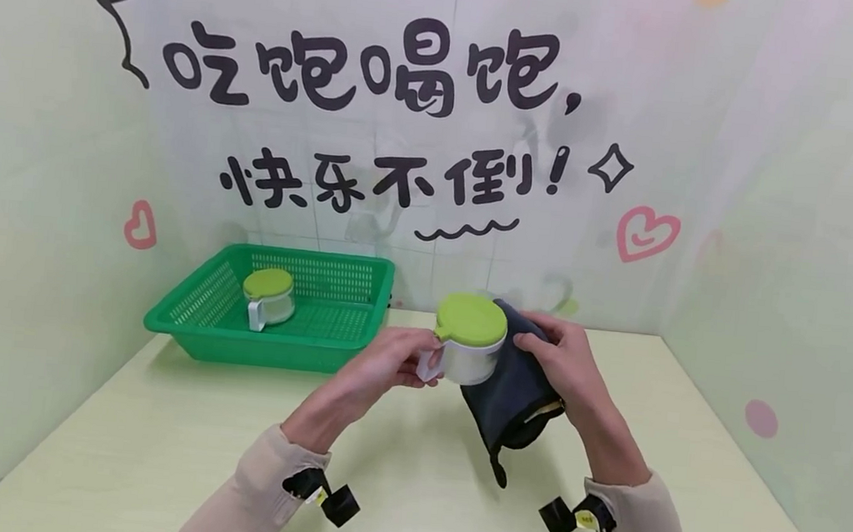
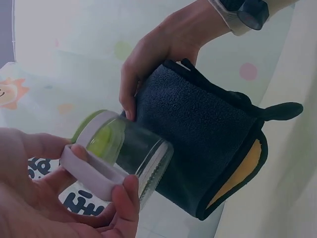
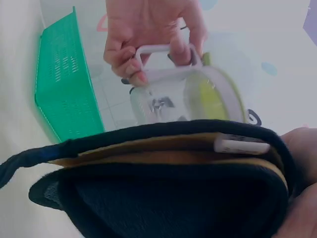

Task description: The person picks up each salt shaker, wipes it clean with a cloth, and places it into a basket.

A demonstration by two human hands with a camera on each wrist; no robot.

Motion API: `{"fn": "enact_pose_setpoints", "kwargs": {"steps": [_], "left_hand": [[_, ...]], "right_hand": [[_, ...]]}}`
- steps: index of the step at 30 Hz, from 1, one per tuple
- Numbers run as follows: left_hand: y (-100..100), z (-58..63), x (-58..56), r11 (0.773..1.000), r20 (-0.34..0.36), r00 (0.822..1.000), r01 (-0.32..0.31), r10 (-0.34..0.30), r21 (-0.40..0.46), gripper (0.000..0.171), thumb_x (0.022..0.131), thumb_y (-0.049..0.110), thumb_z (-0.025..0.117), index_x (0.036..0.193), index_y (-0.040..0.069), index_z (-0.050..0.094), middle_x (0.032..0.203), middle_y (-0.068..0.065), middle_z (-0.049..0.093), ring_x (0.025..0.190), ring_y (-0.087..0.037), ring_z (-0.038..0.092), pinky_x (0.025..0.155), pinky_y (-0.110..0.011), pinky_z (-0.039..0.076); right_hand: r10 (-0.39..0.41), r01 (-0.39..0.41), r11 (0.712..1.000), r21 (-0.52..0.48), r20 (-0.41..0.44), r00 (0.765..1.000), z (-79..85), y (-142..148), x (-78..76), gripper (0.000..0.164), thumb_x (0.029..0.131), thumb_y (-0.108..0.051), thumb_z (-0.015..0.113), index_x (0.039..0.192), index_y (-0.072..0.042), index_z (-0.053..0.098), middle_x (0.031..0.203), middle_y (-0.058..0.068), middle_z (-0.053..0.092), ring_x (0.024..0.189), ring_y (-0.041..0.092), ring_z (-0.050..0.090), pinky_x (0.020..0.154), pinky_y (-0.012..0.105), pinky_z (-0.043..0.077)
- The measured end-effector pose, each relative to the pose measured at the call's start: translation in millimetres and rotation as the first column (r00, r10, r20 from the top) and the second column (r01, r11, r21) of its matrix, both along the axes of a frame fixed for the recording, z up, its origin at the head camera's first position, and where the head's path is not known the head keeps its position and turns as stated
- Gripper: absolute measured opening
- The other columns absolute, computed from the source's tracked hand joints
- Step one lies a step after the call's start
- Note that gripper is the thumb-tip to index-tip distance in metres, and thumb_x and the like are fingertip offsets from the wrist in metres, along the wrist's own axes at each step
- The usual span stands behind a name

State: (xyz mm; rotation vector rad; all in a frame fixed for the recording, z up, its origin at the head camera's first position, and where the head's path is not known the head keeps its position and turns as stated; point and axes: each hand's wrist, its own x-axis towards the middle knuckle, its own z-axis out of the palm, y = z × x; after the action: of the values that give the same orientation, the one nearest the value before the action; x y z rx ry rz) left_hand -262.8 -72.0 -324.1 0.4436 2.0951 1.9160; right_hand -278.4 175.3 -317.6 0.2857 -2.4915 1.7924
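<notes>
My left hand (image 1: 381,363) grips the white handle of a clear seasoning jar (image 1: 471,363) with a green lid, held above the table. A folded dark navy towel (image 1: 515,386) with black edging, a yellow-tan inner side and a hanging loop is in my right hand (image 1: 568,362). In the left wrist view the towel (image 2: 198,129) lies right against or just behind the jar's glass (image 2: 148,141); whether they touch I cannot tell. From the right wrist, the towel's fold (image 3: 168,148) covers part of the jar (image 3: 163,99).
At the back left of the pale table (image 1: 179,447) stands a green plastic basket (image 1: 262,352) with perforated sides. Inside it sits a second green-lidded jar (image 1: 273,300) with a white handle. A printed wall (image 1: 369,236) rises behind the table.
</notes>
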Motion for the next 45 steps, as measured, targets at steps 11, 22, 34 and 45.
{"fn": "enact_pose_setpoints", "kwargs": {"steps": [11,22,34,45], "left_hand": [[-5.2,-13.7,-5.3,0.991,0.161,0.987,-0.047,0.028,0.122,0.022,0.085,0.024,0.059,0.070,0.008,0.056,0.082,-0.011,0.065,0.078,-0.023,0.064,0.075,-0.032,0.053],[-4.7,-7.0,-6.2,0.996,0.122,0.989,0.078,-0.084,0.050,0.023,0.084,0.022,0.057,0.067,0.007,0.056,0.076,-0.006,0.063,0.072,-0.020,0.063,0.072,-0.030,0.053],[-14.1,-17.5,-7.6,0.959,0.246,0.929,0.249,-0.275,0.133,0.025,0.086,0.027,0.056,0.072,0.007,0.052,0.078,-0.006,0.058,0.077,-0.024,0.066,0.075,-0.033,0.053],[-15.8,-18.3,-10.3,0.956,0.210,0.936,0.257,-0.283,0.143,0.021,0.088,0.027,0.058,0.082,0.007,0.056,0.078,-0.004,0.056,0.079,-0.024,0.066,0.077,-0.033,0.055]], "right_hand": [[0.046,-0.046,0.998,0.035,-0.011,0.999,-5.6,3.5,1.3,0.037,0.090,-0.014,0.059,0.127,-0.014,0.062,0.125,0.011,0.063,0.100,0.014,0.062,0.082,0.023,0.050],[0.125,-0.121,0.988,0.100,-0.034,0.992,-0.3,11.7,6.3,0.035,0.091,-0.012,0.056,0.126,-0.013,0.064,0.125,0.010,0.064,0.106,0.011,0.061,0.086,0.020,0.048],[0.288,-0.280,0.957,-0.079,0.106,0.952,-17.9,14.0,-4.6,0.039,0.093,-0.008,0.045,0.128,-0.010,0.061,0.126,0.005,0.063,0.109,0.014,0.062,0.090,0.025,0.048],[0.391,-0.388,0.921,-0.046,0.111,0.914,-5.2,34.3,-3.1,0.037,0.092,-0.009,0.052,0.129,-0.006,0.060,0.120,0.000,0.066,0.098,0.016,0.067,0.084,0.027,0.053]]}}
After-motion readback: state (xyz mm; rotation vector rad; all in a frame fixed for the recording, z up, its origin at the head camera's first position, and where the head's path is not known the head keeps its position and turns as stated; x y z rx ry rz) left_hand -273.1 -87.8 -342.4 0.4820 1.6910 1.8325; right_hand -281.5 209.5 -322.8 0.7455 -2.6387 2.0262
